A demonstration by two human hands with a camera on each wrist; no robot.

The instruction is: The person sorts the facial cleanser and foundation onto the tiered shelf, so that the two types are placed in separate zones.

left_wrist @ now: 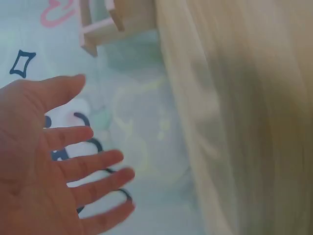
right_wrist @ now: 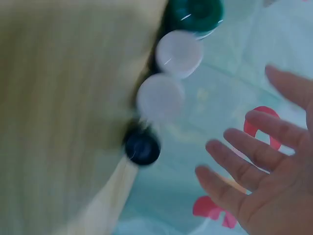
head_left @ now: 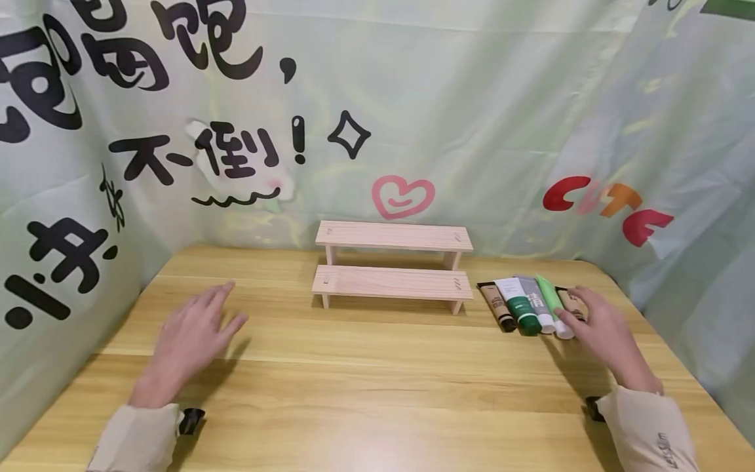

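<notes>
Above the left part of the table, my left hand (head_left: 191,331) is held with its fingers spread and nothing in it. My right hand (head_left: 604,334) hovers at the right end of a row of squeeze tubes, fingers extended and holding nothing. From left to right lie a brown tube (head_left: 497,305) with a black cap, a white and green tube (head_left: 518,305), a grey tube (head_left: 535,301) with a white cap, a light green tube (head_left: 550,298), and another brown tube (head_left: 571,303), partly hidden by the right hand. Their caps, such as a black one (right_wrist: 142,147), face the right wrist camera.
A two-step wooden rack (head_left: 392,282) stands at the back middle of the wooden table (head_left: 366,380), left of the tubes. Behind and at both sides hangs a printed cloth (head_left: 472,118) with black lettering and a pink heart.
</notes>
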